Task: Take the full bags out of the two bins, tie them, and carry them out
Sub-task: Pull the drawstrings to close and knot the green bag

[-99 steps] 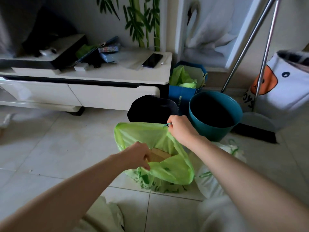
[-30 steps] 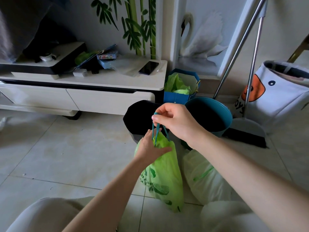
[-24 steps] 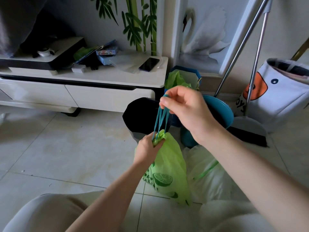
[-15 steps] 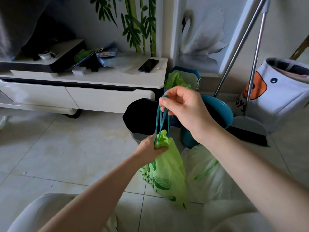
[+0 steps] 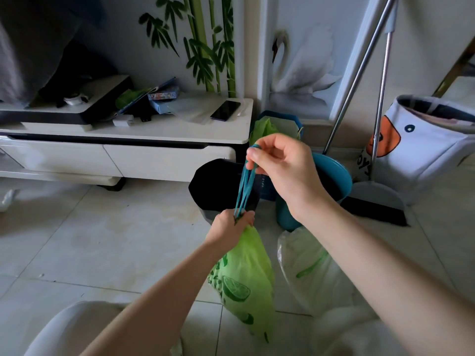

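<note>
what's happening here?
A person is closing a green bag on the floor. The left hand grips the gathered neck of the bag, and the right hand pinches the teal drawstring and holds it up taut. No knot is visible yet. A white bag lies beside it on the tiles. Behind them stand a black bin and a teal bin, neither showing a bag inside.

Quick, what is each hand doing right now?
Left hand: closed, gripping the green bag's gathered neck.
Right hand: closed, pinching the teal drawstrings, pulled up.
</note>
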Demonstrator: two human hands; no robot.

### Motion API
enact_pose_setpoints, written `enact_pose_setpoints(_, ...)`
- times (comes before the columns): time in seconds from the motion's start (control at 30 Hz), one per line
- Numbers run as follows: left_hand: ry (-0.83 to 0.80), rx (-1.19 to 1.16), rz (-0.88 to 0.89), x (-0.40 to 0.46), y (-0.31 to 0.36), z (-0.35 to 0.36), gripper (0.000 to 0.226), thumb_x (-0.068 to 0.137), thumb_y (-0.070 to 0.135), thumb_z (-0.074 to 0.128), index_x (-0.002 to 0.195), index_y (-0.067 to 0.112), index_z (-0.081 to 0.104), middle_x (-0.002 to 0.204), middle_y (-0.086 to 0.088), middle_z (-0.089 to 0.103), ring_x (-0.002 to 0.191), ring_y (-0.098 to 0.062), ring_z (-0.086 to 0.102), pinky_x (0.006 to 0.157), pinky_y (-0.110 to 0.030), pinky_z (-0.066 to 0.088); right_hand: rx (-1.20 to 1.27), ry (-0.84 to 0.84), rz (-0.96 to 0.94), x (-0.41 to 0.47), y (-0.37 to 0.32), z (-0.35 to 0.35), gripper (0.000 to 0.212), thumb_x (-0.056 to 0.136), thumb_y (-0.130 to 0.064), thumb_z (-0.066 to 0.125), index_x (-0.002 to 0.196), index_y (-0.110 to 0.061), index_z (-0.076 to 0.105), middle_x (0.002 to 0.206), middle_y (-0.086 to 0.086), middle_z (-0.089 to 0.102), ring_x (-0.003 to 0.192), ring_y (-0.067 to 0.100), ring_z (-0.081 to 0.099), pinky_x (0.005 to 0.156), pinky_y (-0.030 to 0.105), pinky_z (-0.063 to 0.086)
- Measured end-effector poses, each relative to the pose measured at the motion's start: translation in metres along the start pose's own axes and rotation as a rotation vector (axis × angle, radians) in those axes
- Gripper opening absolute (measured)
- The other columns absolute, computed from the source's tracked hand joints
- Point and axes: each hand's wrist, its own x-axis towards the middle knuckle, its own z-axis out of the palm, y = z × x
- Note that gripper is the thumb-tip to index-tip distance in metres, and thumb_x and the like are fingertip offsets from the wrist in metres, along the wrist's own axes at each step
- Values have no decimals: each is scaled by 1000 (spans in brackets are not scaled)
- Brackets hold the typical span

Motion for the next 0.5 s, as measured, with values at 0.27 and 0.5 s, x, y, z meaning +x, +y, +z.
enact_pose_setpoints(0.27,125,-31,144,-26,4,-33,18,76,25,77,94,28,76,90,17,69,84,-1,60,84,-26,50,-7,4,93,4,10,-11,4,85,-8,65,83,-8,62,74,9,68,72,15,64,80,46,55)
enact_pose_setpoints(0.5,-30,-62,105,-30,5,-26,24,69,34,81,90,24,74,90,20,67,79,13,56,80,-15,44,-91,-71,1,-2,13,0,6,83,-5,66,86,0,63,71,9,67,62,4,60,63,15,48)
